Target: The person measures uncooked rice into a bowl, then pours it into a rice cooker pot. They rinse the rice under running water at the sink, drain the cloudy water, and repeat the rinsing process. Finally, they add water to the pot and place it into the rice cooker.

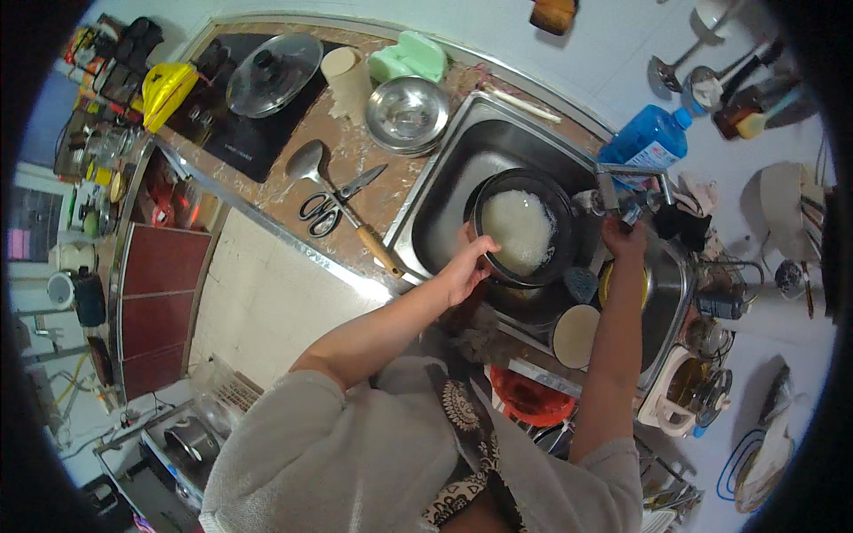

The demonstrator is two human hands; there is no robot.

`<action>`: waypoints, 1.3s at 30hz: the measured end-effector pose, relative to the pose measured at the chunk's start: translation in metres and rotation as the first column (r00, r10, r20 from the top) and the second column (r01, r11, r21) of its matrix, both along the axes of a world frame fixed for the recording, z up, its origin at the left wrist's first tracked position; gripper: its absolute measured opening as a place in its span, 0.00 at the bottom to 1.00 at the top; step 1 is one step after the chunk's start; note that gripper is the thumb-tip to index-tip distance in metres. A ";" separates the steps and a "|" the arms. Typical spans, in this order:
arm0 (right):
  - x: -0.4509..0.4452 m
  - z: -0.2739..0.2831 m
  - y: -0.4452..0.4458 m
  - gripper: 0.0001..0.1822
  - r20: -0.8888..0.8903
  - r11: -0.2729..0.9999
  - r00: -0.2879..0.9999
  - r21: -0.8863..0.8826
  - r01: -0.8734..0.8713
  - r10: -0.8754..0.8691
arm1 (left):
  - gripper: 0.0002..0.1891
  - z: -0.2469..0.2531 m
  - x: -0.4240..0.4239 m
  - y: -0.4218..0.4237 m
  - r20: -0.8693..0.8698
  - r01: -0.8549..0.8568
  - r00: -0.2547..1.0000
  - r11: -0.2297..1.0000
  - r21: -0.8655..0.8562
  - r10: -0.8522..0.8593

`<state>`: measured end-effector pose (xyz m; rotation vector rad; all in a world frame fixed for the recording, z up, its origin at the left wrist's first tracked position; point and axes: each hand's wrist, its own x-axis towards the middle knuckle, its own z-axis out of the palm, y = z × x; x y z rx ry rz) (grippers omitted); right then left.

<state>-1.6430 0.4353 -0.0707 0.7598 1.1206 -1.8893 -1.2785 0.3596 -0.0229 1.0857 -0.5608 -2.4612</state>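
My left hand grips the near left rim of a dark round pan, thumb over the edge. Cloudy whitish liquid with some foam lies in the pan, which is held over the left basin of a steel double sink. At the metal faucet, right of the pan, my right hand has its fingers on the lever; their exact grip is hard to make out. A dark scrubber lies close to the pan's lower right side.
Left of the sink are a wok spatula, kitchen scissors, stacked steel bowls and a glass lid on the cooktop. A blue bottle stands behind the faucet. A round board rests at the sink's front.
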 end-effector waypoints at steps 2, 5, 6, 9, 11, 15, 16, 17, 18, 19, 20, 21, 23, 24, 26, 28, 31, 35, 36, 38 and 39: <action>0.006 -0.001 0.008 0.26 -0.061 0.998 0.998 -0.052 -0.033 0.030 | 0.34 -0.001 0.015 0.001 0.002 0.006 1.000 1.000 0.023 -0.006; 0.028 0.012 0.014 0.29 -0.087 0.995 0.992 -0.028 -0.097 0.094 | 0.31 0.011 0.048 -0.002 -0.023 0.023 1.000 0.998 0.055 -0.022; 0.032 0.017 0.017 0.28 -0.068 0.993 0.992 -0.032 -0.110 0.107 | 0.30 0.014 0.061 -0.003 -0.032 0.025 0.999 0.998 0.055 -0.023; 0.051 0.028 0.033 0.22 -0.146 0.977 0.972 -0.075 -0.198 0.186 | 0.24 0.049 0.096 -0.005 0.058 -0.043 0.997 0.999 0.032 0.041; 0.070 0.040 0.044 0.18 -0.216 0.948 0.944 -0.139 -0.285 0.251 | 0.22 0.042 0.128 -0.006 0.026 -0.102 0.995 0.990 0.098 0.100; 0.106 0.068 0.062 0.11 -0.299 0.882 0.890 -0.223 -0.415 0.343 | 0.17 0.066 0.186 -0.012 0.039 -0.264 0.964 0.956 0.126 0.261; 0.111 0.072 0.066 0.10 -0.315 0.874 0.878 -0.216 -0.436 0.360 | 0.17 0.066 0.198 -0.016 0.035 -0.308 0.951 0.944 0.119 0.306; 0.116 0.073 0.071 0.10 -0.325 0.868 0.873 -0.222 -0.445 0.365 | 0.18 0.070 0.211 -0.018 0.059 -0.357 0.934 0.931 0.069 0.353; 0.120 0.075 0.075 0.10 -0.336 0.862 0.868 -0.229 -0.452 0.366 | 0.19 0.068 0.224 -0.020 0.085 -0.392 0.918 0.919 0.038 0.388; 0.124 0.078 0.077 0.10 -0.349 0.858 0.862 -0.231 -0.460 0.368 | 0.19 0.065 0.236 -0.023 0.110 -0.424 0.901 0.906 0.010 0.420; 0.129 0.083 0.078 0.10 -0.356 0.871 0.860 -0.192 -0.451 0.367 | 0.21 0.065 0.245 -0.026 0.072 -0.449 0.890 0.893 -0.017 0.449; 0.137 0.090 0.077 0.10 -0.362 0.885 0.859 -0.154 -0.438 0.362 | 0.22 0.059 0.258 -0.029 0.101 -0.512 0.853 0.859 -0.019 0.511; 0.143 0.097 0.079 0.11 -0.369 0.905 0.859 -0.098 -0.415 0.354 | 0.24 0.053 0.275 -0.039 0.035 -0.581 0.812 0.813 -0.040 0.582; 0.145 0.099 0.080 0.11 -0.370 0.909 0.859 -0.080 -0.409 0.353 | 0.25 0.048 0.286 -0.043 0.066 -0.602 0.791 0.793 -0.092 0.609; 0.145 0.100 0.083 0.12 -0.382 0.894 0.847 -0.104 -0.436 0.369 | 0.27 0.034 0.309 -0.056 -0.043 -0.614 0.789 0.788 -0.053 0.612; 0.144 0.101 0.085 0.12 -0.412 0.845 0.821 -0.188 -0.501 0.395 | 0.32 0.028 0.322 -0.068 0.017 -0.657 0.747 0.742 -0.134 0.664; 0.144 0.106 0.088 0.13 -0.417 0.874 0.820 -0.109 -0.473 0.391 | 0.30 0.027 0.333 -0.083 0.009 -0.684 0.716 0.704 -0.191 0.698; 0.151 0.119 0.093 0.15 -0.513 0.894 0.758 0.040 -0.447 0.402 | 0.31 0.026 0.336 -0.094 -0.011 -0.731 0.674 0.665 -0.152 0.739; 0.153 0.122 0.093 0.15 -0.529 0.906 0.752 0.081 -0.416 0.393 | 0.32 0.022 0.339 -0.097 -0.024 -0.738 0.671 0.664 -0.121 0.741; 0.152 0.123 0.099 0.16 -0.551 0.905 0.731 0.122 -0.408 0.403 | 0.32 0.014 0.343 -0.099 -0.022 -0.744 0.666 0.661 -0.094 0.746; 0.149 0.124 0.103 0.16 -0.558 0.895 0.717 0.120 -0.429 0.418 | 0.32 0.013 0.342 -0.100 -0.025 -0.744 0.665 0.660 -0.107 0.746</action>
